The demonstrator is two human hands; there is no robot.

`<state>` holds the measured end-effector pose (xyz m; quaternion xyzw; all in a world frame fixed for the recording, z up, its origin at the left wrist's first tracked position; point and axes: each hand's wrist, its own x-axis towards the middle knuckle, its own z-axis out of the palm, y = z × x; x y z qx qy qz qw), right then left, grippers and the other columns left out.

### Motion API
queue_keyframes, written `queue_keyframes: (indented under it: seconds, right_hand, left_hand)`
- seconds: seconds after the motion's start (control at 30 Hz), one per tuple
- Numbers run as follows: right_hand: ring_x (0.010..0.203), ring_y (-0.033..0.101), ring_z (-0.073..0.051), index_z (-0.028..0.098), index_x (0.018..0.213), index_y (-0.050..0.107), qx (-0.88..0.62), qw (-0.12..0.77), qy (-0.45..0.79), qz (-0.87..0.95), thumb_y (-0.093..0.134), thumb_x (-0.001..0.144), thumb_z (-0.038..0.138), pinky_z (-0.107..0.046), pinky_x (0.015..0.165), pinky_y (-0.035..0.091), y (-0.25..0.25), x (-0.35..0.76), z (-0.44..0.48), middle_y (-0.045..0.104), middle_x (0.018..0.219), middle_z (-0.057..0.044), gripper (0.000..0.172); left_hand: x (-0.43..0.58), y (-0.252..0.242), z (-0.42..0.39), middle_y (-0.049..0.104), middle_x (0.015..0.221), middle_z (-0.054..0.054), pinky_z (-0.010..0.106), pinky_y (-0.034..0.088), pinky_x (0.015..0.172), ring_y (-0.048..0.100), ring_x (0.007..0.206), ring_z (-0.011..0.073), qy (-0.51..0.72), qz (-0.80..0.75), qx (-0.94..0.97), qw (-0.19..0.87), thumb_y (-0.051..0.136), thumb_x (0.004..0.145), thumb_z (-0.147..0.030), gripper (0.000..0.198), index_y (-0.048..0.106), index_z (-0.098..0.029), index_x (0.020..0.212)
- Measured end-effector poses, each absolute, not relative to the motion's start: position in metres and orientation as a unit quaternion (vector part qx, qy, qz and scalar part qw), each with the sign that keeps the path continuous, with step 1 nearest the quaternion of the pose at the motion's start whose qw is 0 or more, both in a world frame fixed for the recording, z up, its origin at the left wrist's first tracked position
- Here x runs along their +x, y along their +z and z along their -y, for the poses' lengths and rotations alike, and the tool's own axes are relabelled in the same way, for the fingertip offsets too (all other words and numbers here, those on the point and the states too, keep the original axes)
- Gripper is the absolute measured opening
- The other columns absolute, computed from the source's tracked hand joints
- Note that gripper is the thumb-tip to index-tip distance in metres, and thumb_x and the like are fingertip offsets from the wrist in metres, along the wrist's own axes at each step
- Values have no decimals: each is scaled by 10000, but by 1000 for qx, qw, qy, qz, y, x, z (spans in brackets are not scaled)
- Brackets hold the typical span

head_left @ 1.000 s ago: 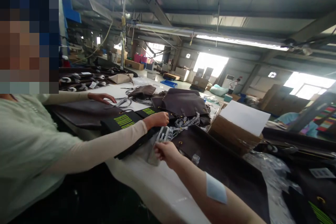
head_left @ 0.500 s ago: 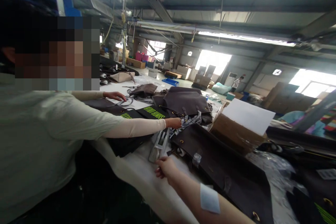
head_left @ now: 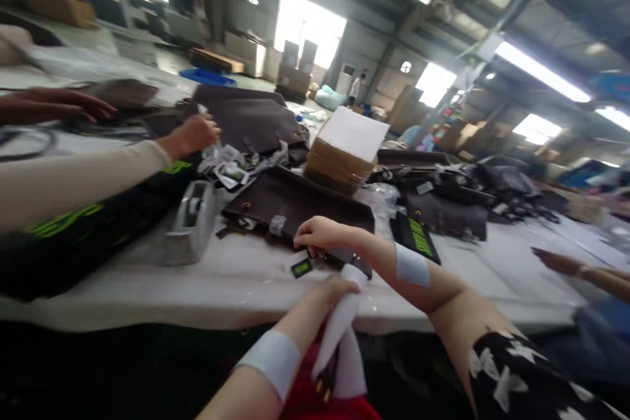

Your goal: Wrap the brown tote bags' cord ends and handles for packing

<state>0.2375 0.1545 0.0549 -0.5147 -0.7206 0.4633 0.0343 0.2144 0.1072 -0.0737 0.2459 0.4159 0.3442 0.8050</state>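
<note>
My left hand [head_left: 337,290] is closed around a white-wrapped strap [head_left: 349,335] that hangs below the table edge; dark ends with gold tips show at its bottom. Just above it, my right hand [head_left: 322,235] has its fingers curled together, and what they hold, if anything, is hidden. Directly beneath those fingers is a black tag with a green mark [head_left: 301,268], next to a white piece. Behind my right hand lies a dark brown bag [head_left: 305,200] with a clear plastic-wrapped piece on its front. A tape dispenser [head_left: 191,223] stands to the left.
At left, a co-worker's sleeved arm [head_left: 83,174] reaches over black pouches with green lettering. A cardboard box [head_left: 339,157] topped with white stands behind the bag. More brown bags [head_left: 236,115] and plastic wrap [head_left: 378,200] lie around. Another person's hand [head_left: 558,261] is at the right.
The view has swung right. My right hand has moved from beside the tape dispenser to the front of the brown bag. My left hand has come into view holding the white-wrapped strap.
</note>
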Motion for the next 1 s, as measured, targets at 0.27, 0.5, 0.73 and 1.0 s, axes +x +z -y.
queue_keyframes:
  seconds: [0.27, 0.5, 0.73, 1.0]
  right_hand:
    - [328, 440, -55, 127, 877, 685, -576, -5, 548, 606, 574, 839, 332, -149, 352, 299, 26, 377, -84, 554, 456, 45, 237]
    - [305, 365, -49, 125, 828, 673, -596, 46, 611, 518, 593, 831, 377, -159, 327, 245, -7, 408, -54, 482, 405, 68, 265]
    - [300, 383, -75, 134, 625, 650, -706, -21, 482, 519, 500, 816, 671, -202, 341, 284, -22, 393, -58, 463, 367, 22, 589]
    - [369, 445, -84, 134, 770, 659, -650, 84, 509, 559, 637, 767, 565, -198, 381, 297, -24, 413, -37, 534, 463, 28, 432]
  left_hand:
    - [228, -86, -79, 631, 614, 18, 266, 407, 520, 567, 570, 179, 166, -449, 392, 786, 730, 615, -125, 242, 664, -102, 847]
    - [231, -82, -78, 646, 643, 41, 274, 416, 528, 568, 562, 185, 141, -452, 419, 775, 697, 619, -202, 289, 671, -83, 882]
    - [230, -81, -77, 656, 660, 43, 276, 435, 538, 580, 567, 185, 132, -454, 424, 772, 692, 610, -216, 310, 664, -110, 900]
    - [221, -81, -81, 600, 562, 44, 276, 409, 473, 511, 471, 160, 74, -459, 396, 792, 647, 685, -329, 220, 635, -124, 765]
